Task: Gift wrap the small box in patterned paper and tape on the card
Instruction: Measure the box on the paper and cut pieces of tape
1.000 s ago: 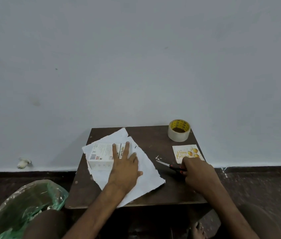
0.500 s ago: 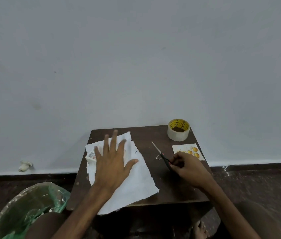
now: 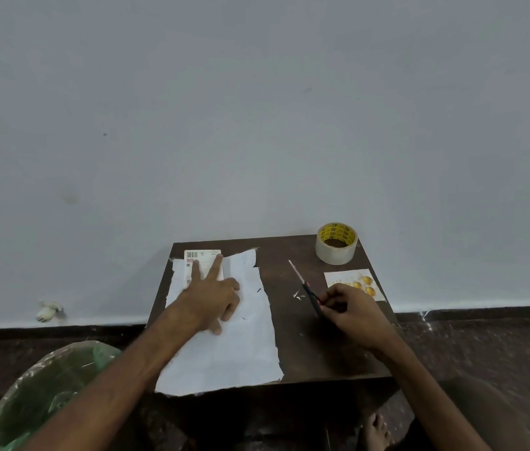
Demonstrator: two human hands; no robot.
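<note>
Head view: we see a small dark brown table (image 3: 322,353) pushed against a plain pale grey wall (image 3: 257,125), with a dark floor (image 3: 484,346) around it.

- Box (image 3: 205,258): at the table's far left corner, lying flat on the paper, barcode face up.
- Paper (image 3: 240,346): white side up with ragged edges. It covers the left half of the table from near the far edge and overhangs the near edge.
- Left hand (image 3: 214,301): palm down, index and middle fingers straight and spread on the box top. The other fingers are tucked and rest on the paper. It grips nothing.
- Right hand (image 3: 354,314): fingers curled round the handle of the scissors (image 3: 305,288) over the right half of the table. The blades point toward the far edge and read as one thin line.
- Tape roll (image 3: 336,244): standing flat at the far right corner.
- Card (image 3: 351,281): by the right edge just nearer than the tape, gold balloon print up, with its near part hidden behind the right hand.
- Paper scraps (image 3: 297,295): a few white bits on bare wood beside the scissors.

Off the table, a bin with a green bag (image 3: 45,392) sits on the floor to the left. A small pale object (image 3: 49,310) lies at the foot of the wall, too blurred for us to tell what it is. A bare foot (image 3: 375,431) shows below the near edge.
</note>
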